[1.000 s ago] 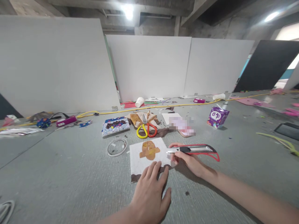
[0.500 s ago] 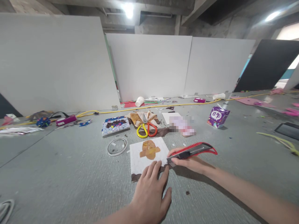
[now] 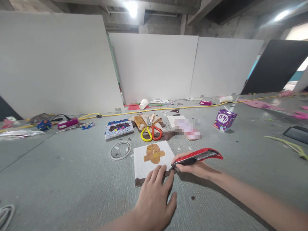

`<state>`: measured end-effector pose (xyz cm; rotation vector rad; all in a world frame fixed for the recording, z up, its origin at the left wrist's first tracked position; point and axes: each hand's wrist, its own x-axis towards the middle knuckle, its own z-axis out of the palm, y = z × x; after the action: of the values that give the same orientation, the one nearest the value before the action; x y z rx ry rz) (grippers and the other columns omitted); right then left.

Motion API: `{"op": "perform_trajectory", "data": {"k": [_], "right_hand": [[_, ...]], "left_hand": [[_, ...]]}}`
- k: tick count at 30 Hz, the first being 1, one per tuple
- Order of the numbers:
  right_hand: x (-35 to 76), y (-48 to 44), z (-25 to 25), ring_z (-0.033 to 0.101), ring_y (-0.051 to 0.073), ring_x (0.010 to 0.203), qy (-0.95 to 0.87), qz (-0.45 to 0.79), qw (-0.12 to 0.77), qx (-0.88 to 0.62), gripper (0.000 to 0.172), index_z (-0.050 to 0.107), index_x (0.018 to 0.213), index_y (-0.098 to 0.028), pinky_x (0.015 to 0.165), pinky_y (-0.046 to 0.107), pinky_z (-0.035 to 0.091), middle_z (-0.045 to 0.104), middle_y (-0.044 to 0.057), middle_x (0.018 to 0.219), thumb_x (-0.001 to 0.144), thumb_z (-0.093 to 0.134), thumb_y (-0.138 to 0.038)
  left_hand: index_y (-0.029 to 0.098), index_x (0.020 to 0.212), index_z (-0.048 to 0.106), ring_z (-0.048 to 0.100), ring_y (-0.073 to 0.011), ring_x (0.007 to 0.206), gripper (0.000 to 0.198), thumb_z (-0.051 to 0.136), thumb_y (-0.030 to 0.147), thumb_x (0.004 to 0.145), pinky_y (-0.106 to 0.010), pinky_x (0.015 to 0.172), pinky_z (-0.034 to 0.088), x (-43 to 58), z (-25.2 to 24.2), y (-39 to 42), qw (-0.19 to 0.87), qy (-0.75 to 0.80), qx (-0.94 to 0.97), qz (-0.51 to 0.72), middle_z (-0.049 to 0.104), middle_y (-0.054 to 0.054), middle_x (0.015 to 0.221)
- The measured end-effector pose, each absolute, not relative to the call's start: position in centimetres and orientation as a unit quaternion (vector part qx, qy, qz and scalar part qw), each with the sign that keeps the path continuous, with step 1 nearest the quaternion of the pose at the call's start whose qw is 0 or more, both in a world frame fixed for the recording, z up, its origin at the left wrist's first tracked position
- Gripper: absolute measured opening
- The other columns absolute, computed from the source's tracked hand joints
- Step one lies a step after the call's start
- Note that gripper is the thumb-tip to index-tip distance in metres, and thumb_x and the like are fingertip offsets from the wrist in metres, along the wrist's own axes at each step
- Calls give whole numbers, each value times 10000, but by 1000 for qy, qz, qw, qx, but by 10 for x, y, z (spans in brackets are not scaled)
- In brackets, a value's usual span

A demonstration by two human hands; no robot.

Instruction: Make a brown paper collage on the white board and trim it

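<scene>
So the white card (image 3: 144, 166) lies flat mid-scene, left hand (image 3: 155, 195) open with fingers over its near edge, probably so it won't slide. Then the right hand (image 3: 196, 169) grips a red cutter (image 3: 198, 156) low, likely for control, tip by the card's right edge. Farther right: purple carton (image 3: 224, 120), white lettering, can't really read it.

Open floor (image 3: 72, 183) leftward, scissors (image 3: 152, 129) (obstacle) beyond card (image 3: 154, 158)

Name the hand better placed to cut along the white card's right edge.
Probably the right hand: it grips the red cutter, tip near that edge; the left hand lies partly over the white card.
</scene>
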<state>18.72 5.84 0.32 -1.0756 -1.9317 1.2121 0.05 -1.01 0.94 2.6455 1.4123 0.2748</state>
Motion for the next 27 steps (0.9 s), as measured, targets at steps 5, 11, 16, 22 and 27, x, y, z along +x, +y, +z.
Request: {"op": "perform_trajectory", "data": {"k": [5, 11, 16, 22, 27], "right_hand": [[187, 57, 6, 552, 162, 721, -775, 420, 297, -366, 148, 653, 813, -198, 690, 274, 425, 636, 18, 774, 716, 541, -203], [187, 56, 5, 544, 158, 701, -731, 440, 321, -411, 133, 628, 782, -196, 666, 268, 417, 619, 2, 743, 693, 529, -187], [188, 57, 1, 535, 160, 720, -735, 439, 309, -415, 137, 618, 798, -195, 672, 269, 406, 605, 4, 764, 690, 533, -188], [188, 57, 2, 553, 163, 707, -776, 392, 297, -394, 138, 624, 799, -202, 662, 268, 418, 629, 9, 768, 703, 525, -190], [185, 56, 5, 556, 159, 709, -800, 357, 287, -387, 143, 625, 779, -207, 676, 264, 416, 634, 8, 771, 690, 522, -165]], "left_hand": [[196, 1287, 372, 319, -301, 1205, 503, 435, 304, 799, -475, 949, 320, 1, 11, -10, 71, 473, 874, 87, 382, -127, 1315], [198, 1303, 347, 305, -308, 1216, 518, 421, 313, 803, -481, 956, 310, 1, 10, -10, 69, 475, 874, 70, 361, -139, 1328], [196, 1297, 356, 309, -307, 1212, 513, 423, 314, 803, -476, 955, 313, 0, 10, -11, 70, 473, 875, 75, 367, -138, 1324], [190, 1296, 358, 304, -310, 1214, 506, 412, 316, 809, -485, 954, 311, 1, 11, -10, 71, 472, 876, 71, 365, -144, 1323], [195, 1304, 346, 298, -310, 1220, 512, 416, 319, 812, -486, 956, 315, 1, 10, -11, 68, 471, 877, 70, 360, -142, 1328]]}}
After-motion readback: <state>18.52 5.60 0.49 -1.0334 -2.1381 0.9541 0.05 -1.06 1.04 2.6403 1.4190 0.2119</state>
